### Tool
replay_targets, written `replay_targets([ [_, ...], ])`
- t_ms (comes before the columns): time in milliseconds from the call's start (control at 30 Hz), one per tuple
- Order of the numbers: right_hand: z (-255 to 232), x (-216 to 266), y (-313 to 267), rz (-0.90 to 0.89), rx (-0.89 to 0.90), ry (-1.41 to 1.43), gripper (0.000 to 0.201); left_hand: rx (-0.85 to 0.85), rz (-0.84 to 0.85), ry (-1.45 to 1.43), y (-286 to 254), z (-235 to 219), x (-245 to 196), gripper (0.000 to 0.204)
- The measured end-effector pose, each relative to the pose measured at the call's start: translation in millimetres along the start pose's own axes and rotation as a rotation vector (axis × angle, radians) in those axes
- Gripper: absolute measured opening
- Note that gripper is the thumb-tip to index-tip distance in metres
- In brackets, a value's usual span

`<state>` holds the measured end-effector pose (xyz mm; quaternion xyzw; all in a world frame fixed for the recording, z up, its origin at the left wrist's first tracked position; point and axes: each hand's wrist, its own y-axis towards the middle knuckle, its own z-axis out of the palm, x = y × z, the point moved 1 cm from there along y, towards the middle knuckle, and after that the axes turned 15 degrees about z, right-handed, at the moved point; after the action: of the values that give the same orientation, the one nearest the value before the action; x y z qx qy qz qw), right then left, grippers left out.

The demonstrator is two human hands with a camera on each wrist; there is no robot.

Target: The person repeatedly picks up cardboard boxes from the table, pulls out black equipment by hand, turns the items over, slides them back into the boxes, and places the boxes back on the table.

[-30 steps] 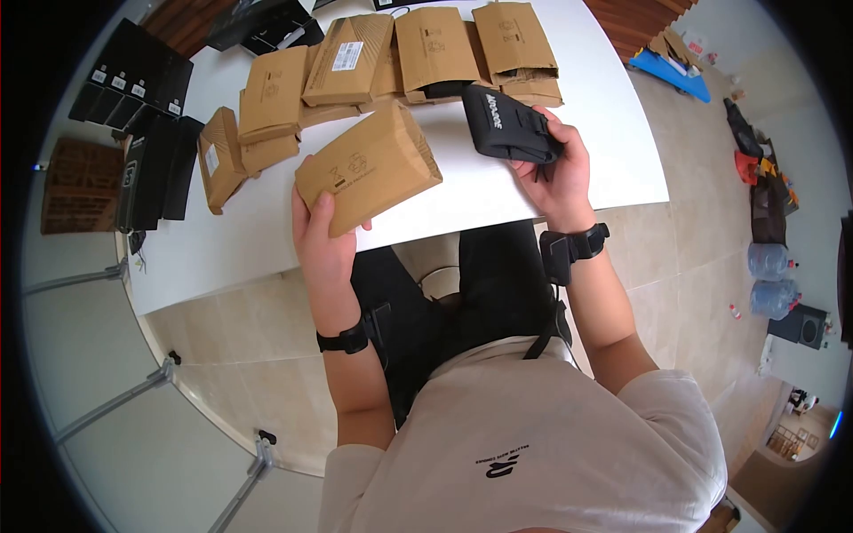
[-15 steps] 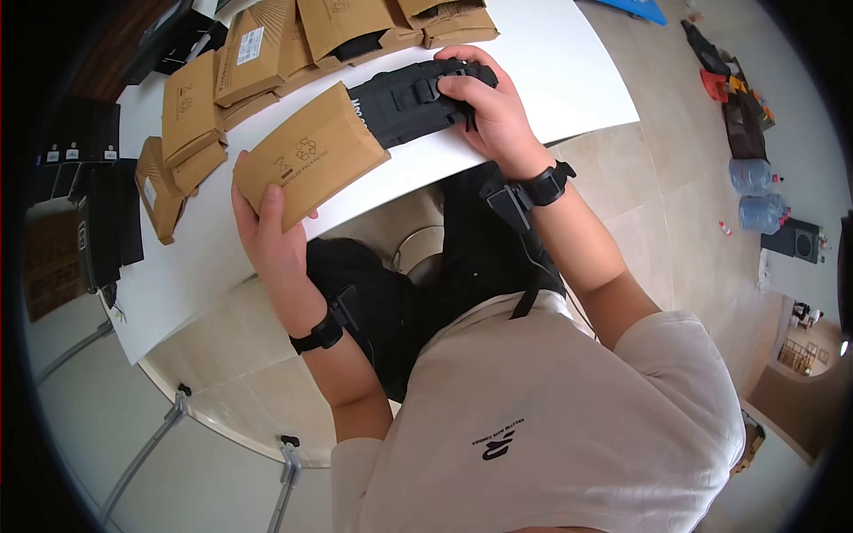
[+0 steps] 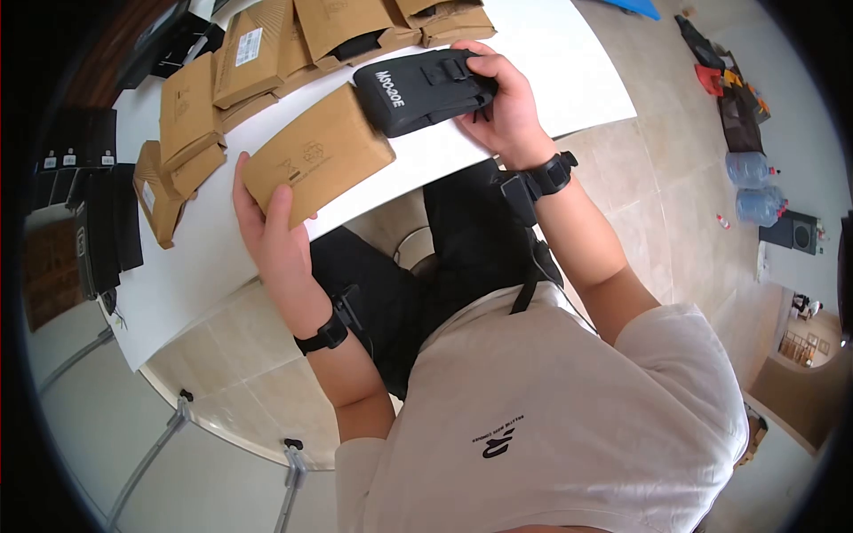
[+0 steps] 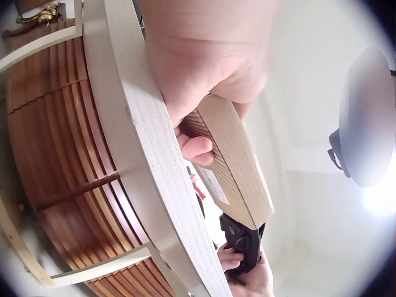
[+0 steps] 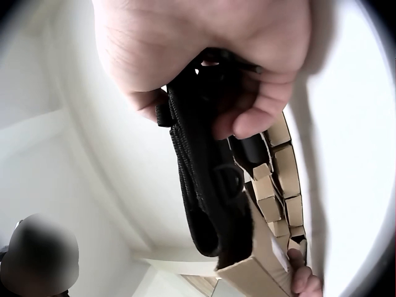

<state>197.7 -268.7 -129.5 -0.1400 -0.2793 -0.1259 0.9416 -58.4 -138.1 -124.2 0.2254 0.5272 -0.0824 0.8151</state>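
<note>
My left hand grips a slim brown cardboard box by its near-left end, thumb on the printed face. My right hand holds a black fabric pouch with white lettering and a buckle strap, thumb on top and fingers beneath. The pouch's lettered end lies right at the box's far-right end, above the table's front edge. From the right wrist, the pouch overlaps the opening of the box. The left wrist view shows a white label on the box's underside.
More brown boxes stand in a row along the back of the white table, some with open ends. Black boxes are stacked at the left. Water bottles stand on the floor at the right.
The pouch and the box, apart a second ago, have come together end to end. Since half a second ago the pouch has shifted, and its lettering shows in full. The head view has swung right.
</note>
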Motion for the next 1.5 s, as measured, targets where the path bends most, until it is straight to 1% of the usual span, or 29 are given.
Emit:
replay_targets([
  [33, 2.5, -1.6, 1.6, 0.003, 0.013, -0.006, 0.025, -0.008, 0.013, 0.000, 0.8, -1.3, -0.1, 0.061],
  [100, 7.8, -5.3, 2.5, -0.053, -0.101, -0.056, 0.025, 0.031, -0.003, -0.028, 1.2, -4.3, 0.0, 0.060],
  [133, 3.7, -3.1, 6.5, -0.029, -0.018, -0.071, 0.025, 0.024, 0.011, -0.025, 1.4, -4.8, -0.3, 0.060],
  [167, 2.7, -2.3, 7.0, -0.026, -0.002, -0.075, 0.025, 0.021, -0.005, -0.047, 1.5, -4.5, -0.4, 0.059],
  [233, 5.5, -3.5, 2.0, -0.029, -0.081, -0.069, 0.025, 0.017, -0.014, -0.066, 2.1, -6.9, -0.2, 0.057],
  [267, 7.3, -2.5, 0.6, -0.022, -0.091, -0.052, 0.025, 0.027, -0.019, -0.079, 2.2, -7.9, 0.7, 0.056],
  [367, 8.3, -3.5, 1.1, -0.025, -0.085, -0.070, 0.026, 0.029, -0.022, -0.092, 2.7, -5.8, -0.4, 0.055],
  [400, 7.9, -2.9, 1.8, -0.018, -0.055, -0.091, 0.027, 0.020, -0.025, -0.092, 2.5, -4.9, -0.5, 0.055],
  [533, 10.0, -5.1, 1.3, -0.028, -0.077, -0.109, 0.026, 0.035, -0.008, -0.092, 2.2, -5.2, 1.6, 0.055],
  [600, 9.9, -6.8, -0.2, -0.075, -0.075, -0.184, 0.025, 0.001, 0.006, -0.076, 0.7, -3.5, 2.4, 0.054],
  [633, 12.2, -6.0, -3.1, -0.062, -0.021, -0.142, 0.025, 0.012, -0.023, -0.079, -1.1, -4.1, 2.6, 0.054],
  [767, 12.0, -7.7, -0.7, -0.087, -0.065, -0.239, 0.028, 0.045, -0.026, -0.045, 2.1, -2.9, -1.3, 0.056],
  [833, 10.9, -10.0, 0.5, -0.116, -0.080, -0.263, 0.027, -0.018, -0.011, -0.021, 1.5, 2.6, -5.0, 0.058],
  [900, 10.0, -9.8, 1.3, -0.114, -0.086, -0.306, 0.027, -0.035, 0.008, -0.018, 1.5, 7.6, -7.9, 0.058],
  [933, 10.4, -9.8, 1.0, -0.113, -0.087, -0.305, 0.027, -0.011, 0.002, -0.020, 1.3, 8.0, -9.2, 0.061],
  [1000, 11.7, -10.9, -0.2, -0.107, -0.095, -0.415, 0.027, 0.011, -0.007, -0.019, 0.0, 3.2, -9.0, 0.065],
  [1067, 10.4, -12.3, -0.1, -0.126, -0.102, -0.450, 0.026, 0.190, 0.033, -0.185, -0.4, -5.9, -7.3, 0.076],
  [1100, 11.0, -12.3, 0.1, -0.148, -0.109, -0.486, 0.026, 0.189, 0.032, -0.184, -1.9, -3.7, -9.4, 0.076],
  [1133, 12.1, -12.0, -0.1, -0.148, -0.109, -0.486, 0.026, 0.197, 0.044, -0.141, -3.7, 0.1, -12.4, 0.082],
  [1167, 13.2, -11.3, -0.5, -0.133, -0.106, -0.401, 0.025, 0.205, 0.056, -0.098, -4.8, 2.3, -13.9, 0.088],
  [1200, 14.6, -10.7, -0.8, -0.119, -0.103, -0.316, 0.024, 0.205, 0.055, -0.098, -4.9, 1.0, -13.2, 0.088],
  [1233, 14.3, -9.1, -0.5, -0.118, -0.104, -0.316, 0.024, 0.252, 0.066, -0.083, -4.8, -0.6, -12.5, 0.091],
  [1267, 12.7, -6.8, 0.0, -0.073, -0.082, -0.272, 0.023, 0.299, 0.077, -0.069, -4.9, -1.4, -12.0, 0.094],
  [1300, 10.5, -4.4, 0.5, -0.028, -0.060, -0.229, 0.023, 0.298, 0.076, -0.069, -5.3, -0.8, -11.6, 0.094],
  [1333, 8.1, -1.4, -0.1, 0.011, -0.014, -0.216, 0.023, 0.261, 0.035, 0.013, -5.4, -0.3, -10.5, 0.096],
  [1367, 7.1, -2.8, 1.2, 0.012, -0.014, -0.217, 0.023, 0.225, -0.004, 0.095, -4.8, -0.3, -9.2, 0.098],
  [1467, 9.9, -9.5, 1.8, -0.044, -0.043, -0.343, 0.023, 0.214, 0.015, 0.146, -3.8, -2.0, -5.0, 0.096],
  [1500, 11.0, -10.5, 1.7, -0.044, -0.041, -0.342, 0.023, 0.213, 0.016, 0.148, -2.9, -4.9, -1.1, 0.096],
])
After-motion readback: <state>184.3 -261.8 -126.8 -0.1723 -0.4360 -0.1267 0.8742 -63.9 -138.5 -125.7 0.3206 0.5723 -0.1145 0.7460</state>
